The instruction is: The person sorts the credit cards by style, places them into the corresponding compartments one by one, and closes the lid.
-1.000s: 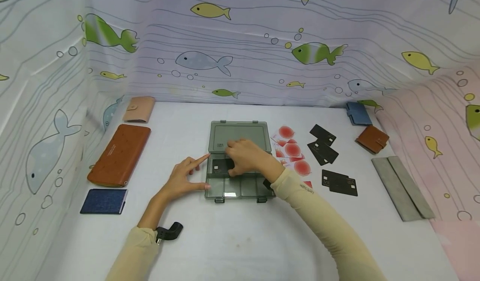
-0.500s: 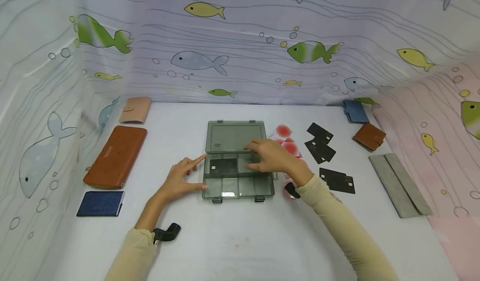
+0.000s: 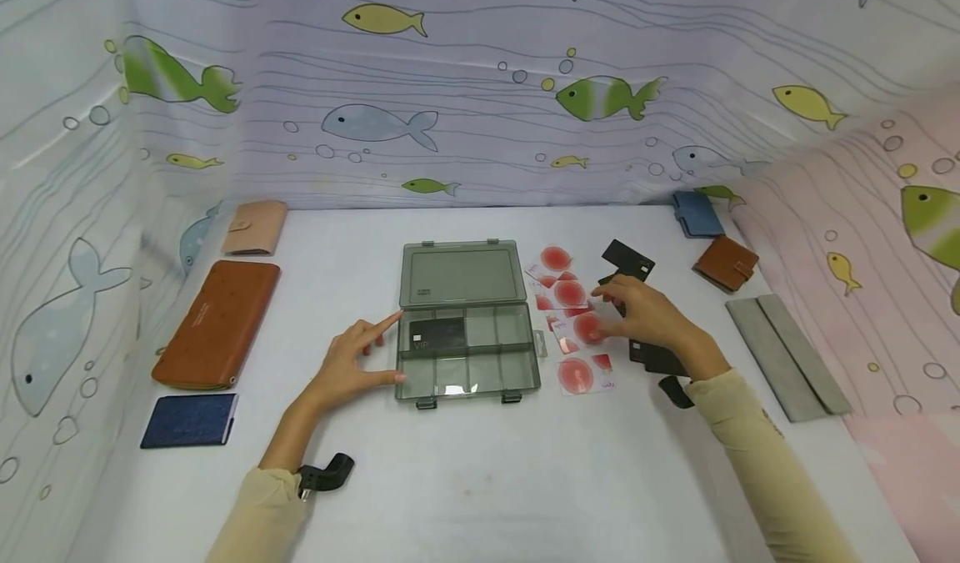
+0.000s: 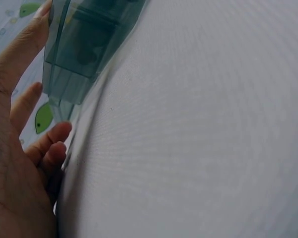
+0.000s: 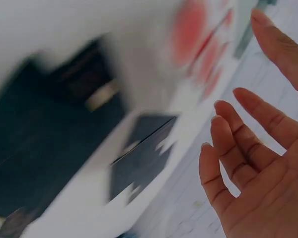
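Observation:
A grey-green clear plastic divided box (image 3: 504, 364) lies with its lid (image 3: 459, 273) laid back. One black VIP card (image 3: 442, 333) lies in its upper left compartments. Thumb and forefinger of my left hand (image 3: 348, 363) touch the box's left edge, the fingers spread; the left wrist view shows them along its side wall. My right hand (image 3: 651, 316) hovers over the cards to the right, fingers relaxed and holding nothing. Under and beside it lie red-and-white cards (image 3: 576, 375) and black cards (image 3: 628, 258). The right wrist view shows black cards (image 5: 144, 153) below the loose fingers.
At left lie a beige wallet (image 3: 255, 228), a long brown wallet (image 3: 219, 323) and a dark blue cardholder (image 3: 189, 420). At right are a blue wallet (image 3: 699, 214), a small brown wallet (image 3: 726, 263) and a grey folded wallet (image 3: 787, 359). A fish-print cloth (image 3: 480, 87) hangs behind.
My right hand has let go of the black card in the box and moved right, over the loose cards. My left hand stays at the box edge. The head view has shifted slightly.

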The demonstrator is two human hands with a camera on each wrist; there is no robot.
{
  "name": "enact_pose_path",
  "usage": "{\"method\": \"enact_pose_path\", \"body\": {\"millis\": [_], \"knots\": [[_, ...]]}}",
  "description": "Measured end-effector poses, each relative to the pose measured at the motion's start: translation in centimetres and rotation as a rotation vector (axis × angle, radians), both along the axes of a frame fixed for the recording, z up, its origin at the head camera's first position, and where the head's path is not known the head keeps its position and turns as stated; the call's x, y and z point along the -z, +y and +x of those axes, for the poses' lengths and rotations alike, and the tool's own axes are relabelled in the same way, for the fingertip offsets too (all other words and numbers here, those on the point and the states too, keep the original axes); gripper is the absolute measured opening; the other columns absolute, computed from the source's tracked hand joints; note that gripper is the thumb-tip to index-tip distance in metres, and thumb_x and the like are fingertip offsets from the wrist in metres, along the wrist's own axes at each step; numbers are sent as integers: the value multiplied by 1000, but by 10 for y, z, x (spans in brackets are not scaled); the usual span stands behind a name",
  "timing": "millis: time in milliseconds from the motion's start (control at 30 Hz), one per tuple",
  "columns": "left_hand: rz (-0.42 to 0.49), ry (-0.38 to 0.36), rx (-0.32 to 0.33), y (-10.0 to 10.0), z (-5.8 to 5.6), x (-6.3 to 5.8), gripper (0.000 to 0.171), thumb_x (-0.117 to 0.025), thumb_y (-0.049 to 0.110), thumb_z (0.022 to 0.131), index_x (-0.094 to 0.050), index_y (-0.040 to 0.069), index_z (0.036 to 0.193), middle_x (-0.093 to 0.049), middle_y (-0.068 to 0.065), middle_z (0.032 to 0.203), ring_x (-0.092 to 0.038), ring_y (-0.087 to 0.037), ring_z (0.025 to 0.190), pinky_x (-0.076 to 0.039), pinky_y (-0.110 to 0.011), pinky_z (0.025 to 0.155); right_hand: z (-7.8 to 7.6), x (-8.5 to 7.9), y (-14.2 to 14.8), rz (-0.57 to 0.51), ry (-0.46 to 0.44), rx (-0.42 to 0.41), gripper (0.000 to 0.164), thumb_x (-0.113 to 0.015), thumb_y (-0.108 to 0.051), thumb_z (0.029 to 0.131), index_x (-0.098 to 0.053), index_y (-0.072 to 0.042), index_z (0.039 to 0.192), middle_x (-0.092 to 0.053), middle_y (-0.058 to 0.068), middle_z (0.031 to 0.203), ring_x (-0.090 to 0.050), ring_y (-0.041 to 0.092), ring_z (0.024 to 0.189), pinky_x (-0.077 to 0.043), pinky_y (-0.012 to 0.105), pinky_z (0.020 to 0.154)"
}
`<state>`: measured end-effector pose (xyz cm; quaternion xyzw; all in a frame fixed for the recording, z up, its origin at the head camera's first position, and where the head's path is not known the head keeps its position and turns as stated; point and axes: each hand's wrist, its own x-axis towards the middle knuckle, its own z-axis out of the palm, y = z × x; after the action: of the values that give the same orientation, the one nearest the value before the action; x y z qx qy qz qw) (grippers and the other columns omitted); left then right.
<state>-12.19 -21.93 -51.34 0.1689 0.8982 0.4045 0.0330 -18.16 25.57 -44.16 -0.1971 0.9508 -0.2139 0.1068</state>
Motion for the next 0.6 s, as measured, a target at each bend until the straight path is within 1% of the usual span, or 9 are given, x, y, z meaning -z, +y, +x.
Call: {"method": "enact_pose_path", "body": {"millis": [100, 167, 267, 367, 500, 600], "knots": [[0, -4, 4, 1, 0, 0, 93, -88, 38, 71, -42, 31, 152, -46, -1, 97, -35, -15, 80, -22, -41, 81, 11, 7, 27, 36, -6, 31, 69, -87, -39, 73, -64, -6, 129, -59, 16, 119, -52, 32, 111, -48, 55, 91], [1, -2, 6, 1, 0, 0, 93, -88, 38, 71, -42, 32, 152, -47, -1, 97, -35, -15, 80, -22, -41, 82, 18, 12, 44, 50, -8, 48, 72, -88, -42, 71, -65, -8, 129, -59, 16, 119, -48, 32, 114, -47, 57, 92], [2, 5, 6, 1, 0, 1, 93, -88, 37, 71, -42, 32, 152, -47, -1, 97, -35, -16, 80, -22, -42, 82, 29, 16, 64, 64, 7, 59, 73, -89, -45, 68, -67, -8, 126, -60, 16, 116, -48, 32, 111, -46, 56, 90], [1, 17, 7, 1, -1, 1, 93, -88, 36, 71, -42, 31, 152, -47, -1, 97, -36, -16, 80, -22, -41, 81, 38, 20, 82, 65, 29, 49, 72, -91, -45, 65, -69, -7, 122, -61, 16, 112, -49, 32, 106, -46, 53, 86], [6, 33, 9, 1, -1, 3, 93, -89, 34, 70, -43, 29, 152, -48, -1, 97, -35, -15, 79, -23, -40, 80, 49, 24, 99, 73, 53, 51, 69, -92, -42, 63, -70, -6, 118, -61, 17, 110, -50, 32, 104, -44, 51, 85], [17, 38, 12, 1, -1, 4, 94, -90, 32, 69, -43, 28, 151, -47, 0, 97, -35, -14, 80, -22, -42, 82, 56, 27, 110, 73, 72, 69, 67, -93, -37, 63, -70, -4, 116, -60, 18, 108, -49, 33, 102, -43, 51, 85]]}}
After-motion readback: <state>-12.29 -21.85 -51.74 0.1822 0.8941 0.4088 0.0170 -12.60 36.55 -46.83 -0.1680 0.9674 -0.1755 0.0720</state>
